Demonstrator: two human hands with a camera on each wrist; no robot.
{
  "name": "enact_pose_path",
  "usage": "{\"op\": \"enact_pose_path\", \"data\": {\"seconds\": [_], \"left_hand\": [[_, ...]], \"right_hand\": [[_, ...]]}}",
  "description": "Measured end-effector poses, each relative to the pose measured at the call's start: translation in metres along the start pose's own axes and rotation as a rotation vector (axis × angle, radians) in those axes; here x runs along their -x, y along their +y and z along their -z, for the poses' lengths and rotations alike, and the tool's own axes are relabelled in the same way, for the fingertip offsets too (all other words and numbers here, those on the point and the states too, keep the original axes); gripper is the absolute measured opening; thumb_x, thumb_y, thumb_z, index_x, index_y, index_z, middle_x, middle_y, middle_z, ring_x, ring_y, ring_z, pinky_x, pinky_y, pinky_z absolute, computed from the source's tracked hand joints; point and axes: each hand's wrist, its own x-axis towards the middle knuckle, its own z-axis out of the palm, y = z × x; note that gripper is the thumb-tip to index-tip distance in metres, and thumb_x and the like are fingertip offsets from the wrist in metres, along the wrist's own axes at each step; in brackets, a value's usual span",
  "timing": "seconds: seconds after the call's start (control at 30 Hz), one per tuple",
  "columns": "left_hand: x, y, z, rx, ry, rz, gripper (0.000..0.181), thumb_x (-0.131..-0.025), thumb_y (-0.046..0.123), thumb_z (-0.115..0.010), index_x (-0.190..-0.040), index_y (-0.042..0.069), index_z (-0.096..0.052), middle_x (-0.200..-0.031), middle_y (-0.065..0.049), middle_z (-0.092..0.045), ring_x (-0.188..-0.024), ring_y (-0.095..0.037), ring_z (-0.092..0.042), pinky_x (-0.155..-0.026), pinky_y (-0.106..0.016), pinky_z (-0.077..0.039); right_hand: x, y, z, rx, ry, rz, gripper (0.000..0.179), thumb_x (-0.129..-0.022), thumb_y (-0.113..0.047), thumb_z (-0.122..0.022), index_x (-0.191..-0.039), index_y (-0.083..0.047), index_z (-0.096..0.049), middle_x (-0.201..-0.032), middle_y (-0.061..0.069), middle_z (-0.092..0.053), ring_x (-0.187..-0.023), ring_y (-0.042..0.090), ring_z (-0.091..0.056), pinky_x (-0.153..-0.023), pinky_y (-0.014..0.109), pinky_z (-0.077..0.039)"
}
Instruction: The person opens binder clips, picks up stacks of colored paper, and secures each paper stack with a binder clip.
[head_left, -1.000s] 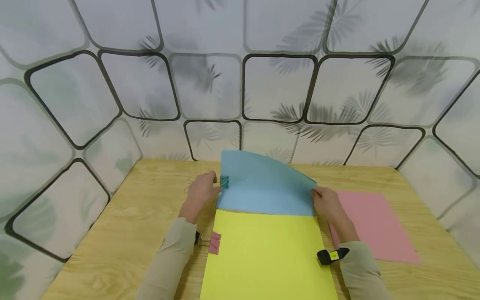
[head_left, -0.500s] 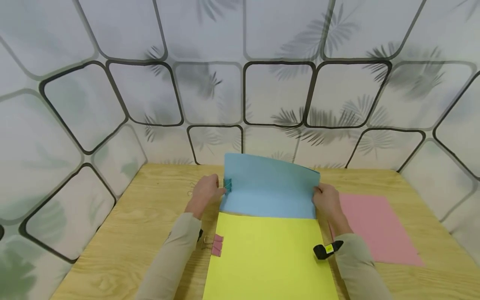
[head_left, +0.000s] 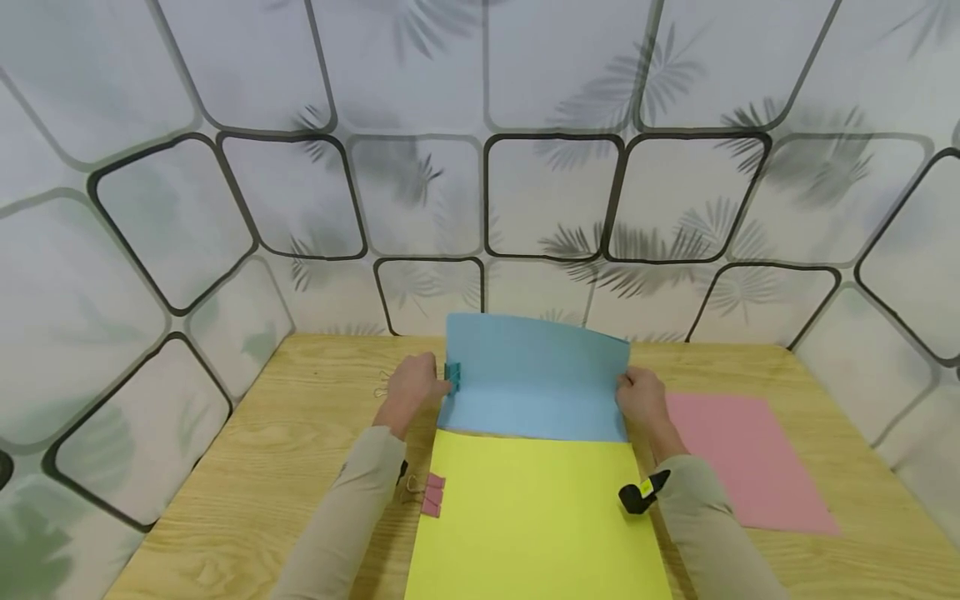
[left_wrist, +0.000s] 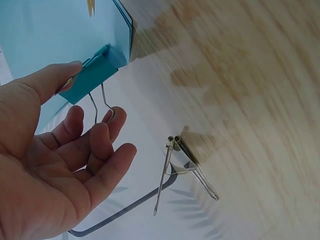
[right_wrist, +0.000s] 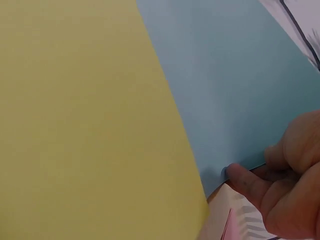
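Observation:
In the head view, blue paper (head_left: 536, 375) stands bent up at the far end of a yellow sheet (head_left: 536, 517). A teal binder clip (head_left: 452, 375) sits on its left edge. My left hand (head_left: 408, 390) holds this clip. In the left wrist view, the thumb (left_wrist: 55, 82) lies on the clip body (left_wrist: 92, 82) and a fingertip meets its wire handle (left_wrist: 107, 107). At the opposite edge, my right hand (head_left: 643, 400) pinches the blue paper; the right wrist view shows a fingertip (right_wrist: 235, 172) curled over the margin. A pink binder clip (head_left: 432, 495) grips the yellow sheet's left edge.
Pink paper (head_left: 750, 462) lies flat on the wooden table (head_left: 247, 483) to the right. A loose metallic binder clip (left_wrist: 182, 167) rests beyond my left hand. Behind the table rises a patterned backdrop (head_left: 555, 200).
The blue paper's upper right corner has come up, so its top edge slopes less. My right hand has shifted slightly left. The left hand stays at the teal clip.

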Motion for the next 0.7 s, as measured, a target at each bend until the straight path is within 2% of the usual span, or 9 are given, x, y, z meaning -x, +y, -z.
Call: {"op": "enact_pose_path", "data": {"seconds": [0.2, 0.37, 0.63, 0.7], "left_hand": [[0.002, 0.002, -0.001, 0.014, 0.000, -0.014, 0.038, -0.086, 0.016, -0.067, -0.062, 0.012, -0.037, -0.057, 0.002, -0.025, -0.051, -0.012, -0.023, -0.044, -0.025, -0.021], [0.004, 0.003, -0.002, 0.013, 0.009, -0.027, 0.044, -0.086, 0.015, -0.067, -0.057, 0.013, -0.034, -0.055, 0.004, -0.023, -0.050, -0.011, -0.023, -0.044, -0.024, -0.022], [0.004, 0.006, -0.004, 0.006, 0.027, -0.056, 0.046, -0.087, 0.013, -0.067, -0.056, 0.013, -0.035, -0.054, 0.004, -0.024, -0.048, -0.010, -0.025, -0.044, -0.024, -0.023], [0.005, 0.007, -0.004, -0.006, 0.022, -0.055, 0.046, -0.088, 0.014, -0.068, -0.056, 0.013, -0.035, -0.053, 0.004, -0.025, -0.048, -0.010, -0.027, -0.044, -0.024, -0.024]], "right_hand": [[-0.001, -0.001, -0.006, 0.000, 0.043, 0.003, 0.041, -0.101, -0.005, -0.040, -0.063, -0.011, -0.030, -0.058, 0.000, -0.025, -0.054, 0.016, -0.028, -0.053, 0.029, -0.028], [0.000, -0.002, -0.009, 0.029, 0.058, -0.014, 0.039, -0.101, -0.004, -0.041, -0.064, -0.010, -0.030, -0.060, 0.002, -0.027, -0.058, 0.019, -0.031, -0.054, 0.031, -0.029], [0.001, -0.005, -0.014, 0.110, 0.001, -0.012, 0.032, -0.104, -0.007, -0.035, -0.072, -0.008, -0.031, -0.068, 0.004, -0.025, -0.064, 0.020, -0.027, -0.060, 0.034, -0.026], [0.002, -0.007, -0.015, 0.116, -0.007, -0.019, 0.031, -0.104, -0.007, -0.034, -0.073, -0.005, -0.036, -0.068, 0.009, -0.031, -0.065, 0.022, -0.029, -0.062, 0.036, -0.029]]}}
